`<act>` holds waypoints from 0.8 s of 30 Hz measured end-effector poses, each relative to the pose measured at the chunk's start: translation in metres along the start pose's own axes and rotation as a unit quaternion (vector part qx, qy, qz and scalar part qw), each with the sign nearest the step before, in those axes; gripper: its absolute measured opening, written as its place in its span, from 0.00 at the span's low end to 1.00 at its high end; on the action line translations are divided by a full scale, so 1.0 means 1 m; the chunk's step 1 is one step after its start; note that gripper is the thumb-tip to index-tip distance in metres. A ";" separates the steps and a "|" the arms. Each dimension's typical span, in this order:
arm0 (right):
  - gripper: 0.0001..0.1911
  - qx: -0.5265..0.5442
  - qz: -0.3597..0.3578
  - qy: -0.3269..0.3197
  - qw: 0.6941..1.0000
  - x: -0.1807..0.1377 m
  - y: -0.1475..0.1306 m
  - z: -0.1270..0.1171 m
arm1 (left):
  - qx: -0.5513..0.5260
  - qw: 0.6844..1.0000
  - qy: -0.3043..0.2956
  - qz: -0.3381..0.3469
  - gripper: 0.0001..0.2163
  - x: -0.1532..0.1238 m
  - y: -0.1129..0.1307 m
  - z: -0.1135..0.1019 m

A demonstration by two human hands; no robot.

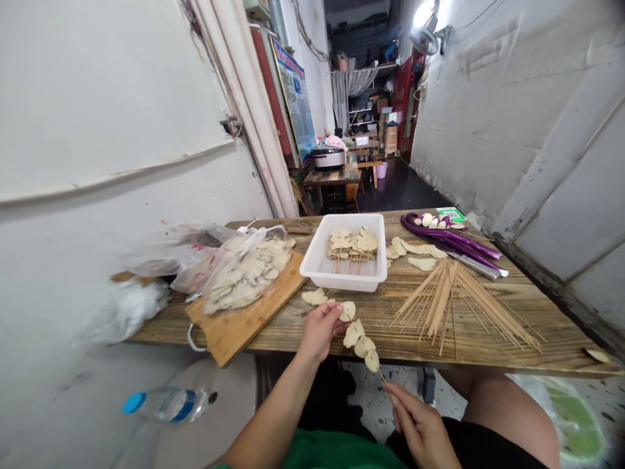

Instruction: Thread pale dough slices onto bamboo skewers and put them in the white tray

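Gripping the loaded skewer (364,348) by its bare end, the right hand (417,420) is in front of the counter (378,311); the left hand (319,329) pinches a pale slice (348,311) at the far end. Beyond stands a white tub (344,281) of filled skewers (354,244), loose sticks (445,296) rightward.

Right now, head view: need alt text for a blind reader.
A person's right hand holds a skewer of pale slices at a wooden table; the left hand holds the farthest slice. Beyond: a white tray of filled skewers; left, bagged slices on a cutting board; right, bare sticks.
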State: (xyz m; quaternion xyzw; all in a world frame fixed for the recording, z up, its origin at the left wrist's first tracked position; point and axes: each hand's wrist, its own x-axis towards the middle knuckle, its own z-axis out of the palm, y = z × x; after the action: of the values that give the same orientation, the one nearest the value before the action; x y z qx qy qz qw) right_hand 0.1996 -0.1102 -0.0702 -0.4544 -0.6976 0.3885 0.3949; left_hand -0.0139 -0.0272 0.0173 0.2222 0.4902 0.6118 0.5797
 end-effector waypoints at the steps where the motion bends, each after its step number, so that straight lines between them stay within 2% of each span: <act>1: 0.22 0.003 0.001 0.009 1.000 -0.001 0.000 0.001 | 0.004 1.000 0.003 0.004 0.17 0.000 0.000 0.001; 4: 0.21 0.012 0.002 0.034 0.999 0.000 -0.001 0.001 | 0.013 1.000 0.009 0.005 0.17 -0.001 0.000 0.004; 10: 0.20 0.028 -0.014 0.004 1.000 0.004 -0.002 -0.002 | -0.002 1.000 0.002 -0.008 0.17 -0.006 0.003 0.010; 18: 0.19 0.045 0.024 0.017 0.999 0.004 0.003 0.003 | 0.002 1.000 -0.015 -0.016 0.17 -0.008 0.004 0.017; 24: 0.19 0.031 0.047 0.029 0.998 0.006 -0.001 0.000 | 0.038 0.999 -0.011 0.011 0.16 -0.008 0.001 0.018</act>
State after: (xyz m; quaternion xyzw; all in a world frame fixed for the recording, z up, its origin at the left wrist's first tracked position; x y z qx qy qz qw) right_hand 0.1980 -0.1048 -0.0683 -0.4850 -0.6514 0.4151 0.4101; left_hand 0.0029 -0.0282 0.0280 0.2558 0.5041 0.5969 0.5693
